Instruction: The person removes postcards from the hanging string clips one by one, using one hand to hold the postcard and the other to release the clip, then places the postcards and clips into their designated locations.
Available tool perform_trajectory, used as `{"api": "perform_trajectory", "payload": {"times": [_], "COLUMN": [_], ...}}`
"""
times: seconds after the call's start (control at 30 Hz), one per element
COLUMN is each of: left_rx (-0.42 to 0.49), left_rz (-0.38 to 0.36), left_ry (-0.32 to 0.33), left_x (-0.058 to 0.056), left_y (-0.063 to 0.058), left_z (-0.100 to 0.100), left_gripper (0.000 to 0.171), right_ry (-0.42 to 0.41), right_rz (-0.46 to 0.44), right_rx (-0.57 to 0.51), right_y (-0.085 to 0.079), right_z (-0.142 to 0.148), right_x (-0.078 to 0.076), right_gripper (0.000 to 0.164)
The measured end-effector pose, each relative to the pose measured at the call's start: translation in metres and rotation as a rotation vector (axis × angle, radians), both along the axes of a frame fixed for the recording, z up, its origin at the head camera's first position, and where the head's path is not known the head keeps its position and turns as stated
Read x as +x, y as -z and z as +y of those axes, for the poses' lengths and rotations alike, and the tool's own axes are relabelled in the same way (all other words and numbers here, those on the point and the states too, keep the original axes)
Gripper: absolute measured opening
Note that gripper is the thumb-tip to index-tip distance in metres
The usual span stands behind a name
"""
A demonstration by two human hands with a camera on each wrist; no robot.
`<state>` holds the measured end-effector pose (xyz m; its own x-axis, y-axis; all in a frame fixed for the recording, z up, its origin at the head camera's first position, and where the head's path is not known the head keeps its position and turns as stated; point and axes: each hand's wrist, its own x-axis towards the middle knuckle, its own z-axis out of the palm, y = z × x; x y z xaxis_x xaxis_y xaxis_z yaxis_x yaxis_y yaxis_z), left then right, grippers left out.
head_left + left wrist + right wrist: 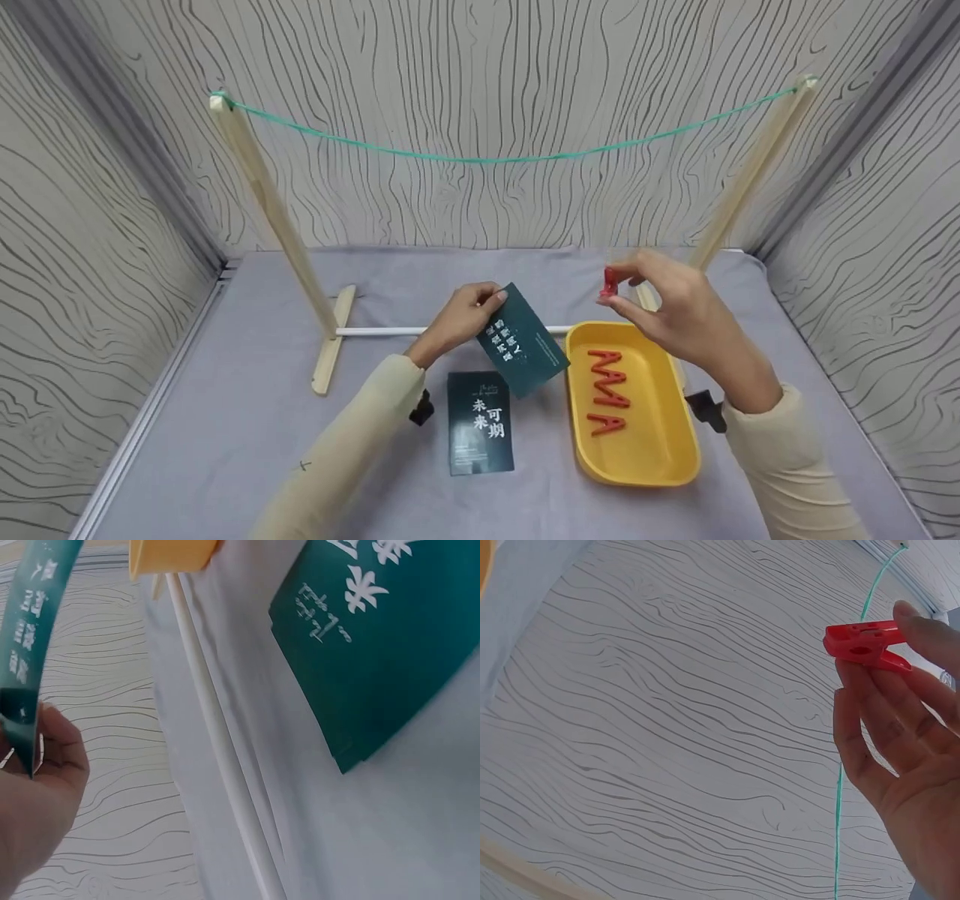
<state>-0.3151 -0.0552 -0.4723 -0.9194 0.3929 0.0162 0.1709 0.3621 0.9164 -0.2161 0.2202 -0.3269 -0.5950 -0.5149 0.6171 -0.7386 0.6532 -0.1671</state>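
Note:
My left hand [466,313] pinches a dark green card [523,346] with white lettering by its upper corner, tilted above the table. In the left wrist view that card [34,622] rises from between thumb and fingers. My right hand [671,300] holds a red clothespin [610,283] over the far end of the yellow tray [688,450]. The right wrist view shows the clothespin [866,643] between thumb and fingertips, its jaws pointing away from the palm. Another dark green card [480,431] lies flat on the cloth, below the held one.
Several red clothespins [609,401] lie in a column inside the tray. Behind, a green string [480,160] sags between two wooden posts, the left post [274,214] and the right post [750,180]. A white rod [382,331] runs low between their feet. Grey cloth covers the table.

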Motion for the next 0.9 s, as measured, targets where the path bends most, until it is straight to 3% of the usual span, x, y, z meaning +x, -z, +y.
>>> {"api": "perform_trajectory", "payload": {"times": [0.23, 0.53, 0.7, 0.9], "left_rx": [-0.103, -0.259, -0.312, -0.374], "left_rz": [-0.062, -0.062, -0.055, -0.055], "left_ry": [0.149, 0.330, 0.406, 0.422], "left_x": [0.007, 0.013, 0.021, 0.024], "left_y": [0.010, 0.023, 0.035, 0.044], "left_z": [-0.007, -0.012, -0.017, -0.021], "left_gripper": [0.027, 0.027, 0.029, 0.027], "right_ry": [-0.022, -0.031, -0.045, -0.007], "right_rz": [-0.066, -0.152, -0.236, -0.391], "right_rx": [0.046, 0.042, 0.044, 0.135], "right_y": [0.030, 0.055, 0.075, 0.092], "right_z": [0.007, 0.011, 0.011, 0.016], "right_x": [0.004, 0.008, 0.015, 0.019], "right_gripper": [0.035, 0.034, 0.033, 0.030]}}
